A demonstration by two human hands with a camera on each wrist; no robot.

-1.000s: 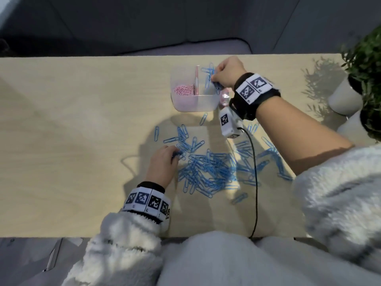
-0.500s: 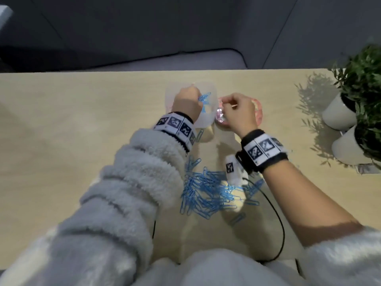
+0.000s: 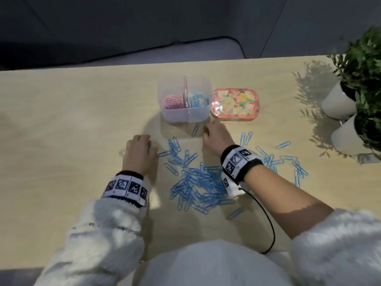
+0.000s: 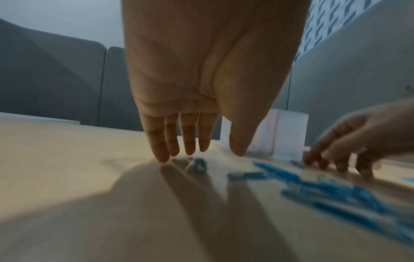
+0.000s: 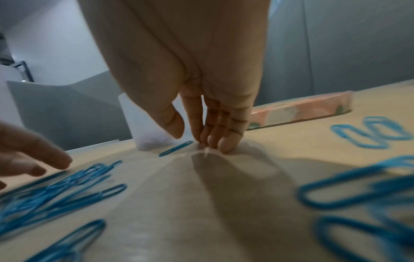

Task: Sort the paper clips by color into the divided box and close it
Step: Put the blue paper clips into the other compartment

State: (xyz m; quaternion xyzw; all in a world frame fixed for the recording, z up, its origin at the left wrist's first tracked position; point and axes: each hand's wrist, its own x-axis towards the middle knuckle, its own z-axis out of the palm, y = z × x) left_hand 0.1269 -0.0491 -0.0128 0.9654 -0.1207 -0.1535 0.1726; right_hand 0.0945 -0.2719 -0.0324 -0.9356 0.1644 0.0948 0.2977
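Hands [image 3: 140,153] [image 3: 216,137] reaching empty, fingers relaxed | blue wire paper clips [image 3: 198,182] lying loose on desk | advice: pinching few clips, dropping into translucent divided box [image 3: 185,112] right compartment.

Box [image 3: 185,112] top is open, I can reach in from above. Lid [image 3: 235,105] blocks right beside it on the right. Clips [image 3: 198,183] litter the table [image 3: 61,124] near of box; bare wood to the left. Plants [image 3: 362,65] far right.

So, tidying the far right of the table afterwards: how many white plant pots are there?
2. One white pot stands at the table's right edge, farther back; the second white pot sits just in front of it, nearer the person. More may lie beyond the frame.
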